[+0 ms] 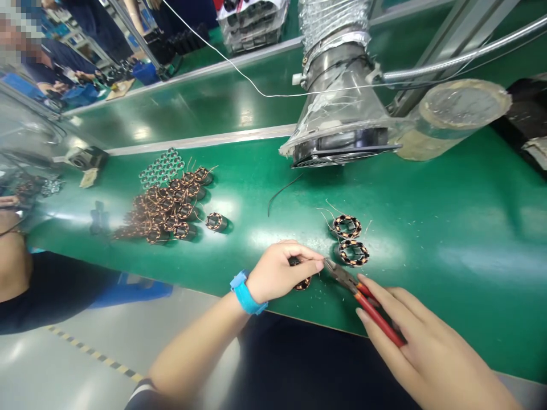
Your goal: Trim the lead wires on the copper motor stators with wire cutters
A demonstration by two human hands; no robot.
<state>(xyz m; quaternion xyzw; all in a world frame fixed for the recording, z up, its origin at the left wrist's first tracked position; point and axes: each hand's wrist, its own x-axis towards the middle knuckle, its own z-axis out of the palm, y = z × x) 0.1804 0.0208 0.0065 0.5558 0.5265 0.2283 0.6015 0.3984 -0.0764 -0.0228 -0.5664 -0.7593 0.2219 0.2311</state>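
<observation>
Right hand (427,347) grips red pliers (376,318); left hand (277,273) pinches a copper coil (302,283). Green workbench (448,285) runs past a silver duct (337,97).

Pliers (342,276): steel head, dull metallic sheen; handles glossy red plastic. Stator coils (347,226): shiny copper-coloured wire over dark cores. Tabletop (448,188): smooth, glossy green, reflecting the lights. Wristband (245,293): matt blue rubbery plastic. Duct (329,25): crinkled aluminium foil.
</observation>
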